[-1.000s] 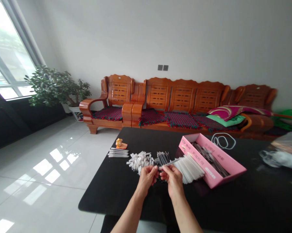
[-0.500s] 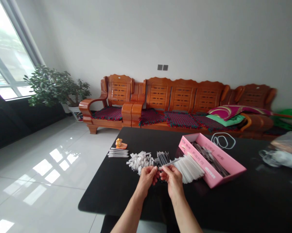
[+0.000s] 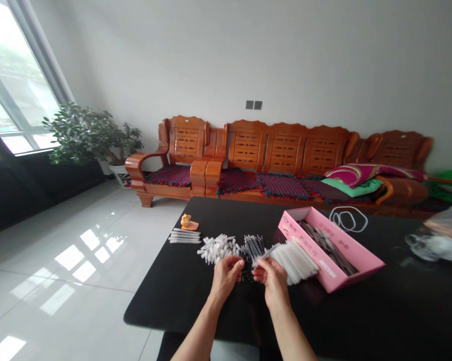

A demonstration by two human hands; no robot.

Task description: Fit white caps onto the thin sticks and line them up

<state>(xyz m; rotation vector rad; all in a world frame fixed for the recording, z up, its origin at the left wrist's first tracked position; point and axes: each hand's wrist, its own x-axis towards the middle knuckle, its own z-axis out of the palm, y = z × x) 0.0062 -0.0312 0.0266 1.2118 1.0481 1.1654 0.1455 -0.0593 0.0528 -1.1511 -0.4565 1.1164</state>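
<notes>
My right hand [image 3: 273, 281] pinches a slim pale pen tube [image 3: 273, 249] that slants up to the right, slightly blurred. Just left of it, my left hand [image 3: 226, 277] is closed with thumb against fingers; anything in it is too small to make out. Behind the left hand lies a heap of short white pieces like pen caps [image 3: 218, 248]. Dark thin rods like pen refills [image 3: 254, 244] lie between the heap and a row of translucent white tubes [image 3: 297, 263]. Small black pieces [image 3: 246, 276] show between my hands.
A pink box [image 3: 329, 273] holding dark grey sticks stands right of the tubes. Several assembled-looking pens [image 3: 184, 236] lie at left beside a small yellow figurine [image 3: 186, 220]. White loops [image 3: 348, 219] and a plastic bag [image 3: 446, 233] lie farther right on the black table [image 3: 180, 296].
My hands have drawn apart slightly. The pen tube that lay between both hands is now only in my right hand. The view has shifted a little.
</notes>
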